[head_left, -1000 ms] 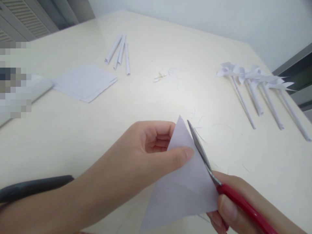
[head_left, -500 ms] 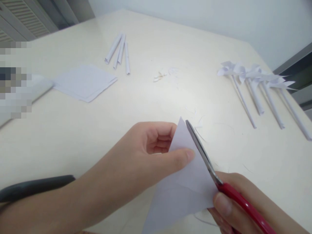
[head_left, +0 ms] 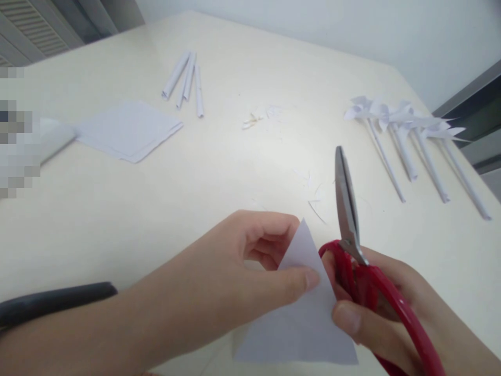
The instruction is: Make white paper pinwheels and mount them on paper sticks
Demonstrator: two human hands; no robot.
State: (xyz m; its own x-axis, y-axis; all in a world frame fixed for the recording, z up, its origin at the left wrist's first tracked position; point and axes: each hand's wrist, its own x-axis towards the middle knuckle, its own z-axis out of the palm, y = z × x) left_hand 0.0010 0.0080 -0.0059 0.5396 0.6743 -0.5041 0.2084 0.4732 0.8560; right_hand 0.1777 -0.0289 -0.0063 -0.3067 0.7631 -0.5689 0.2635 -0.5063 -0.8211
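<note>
A folded white sheet of paper (head_left: 301, 329), triangular in outline with its tip upward, is pinched between the thumb and fingers of my left hand (head_left: 250, 266). Red-handled scissors (head_left: 346, 198) sit in my right hand (head_left: 379, 324), blades closed and pointing away from me. The scissors stand just right of the paper, apart from its upper edge. My right thumb lies at the paper's right edge; whether it presses on the sheet I cannot tell. Thin paper slivers (head_left: 317, 206) lie on the table beyond my hands.
Several paper pinwheels (head_left: 415, 125) on rolled sticks lie at the right. A stack of square sheets (head_left: 129, 130) and several rolled paper tubes (head_left: 188, 78) are at the back left. Small cotton swab pieces (head_left: 252, 121) lie mid-table. A dark curved object (head_left: 58, 300) is beside my left forearm.
The scissors have swung away from the paper's right edge and now point more upright. The paper has shifted slightly down and right, its bottom edge now in view.
</note>
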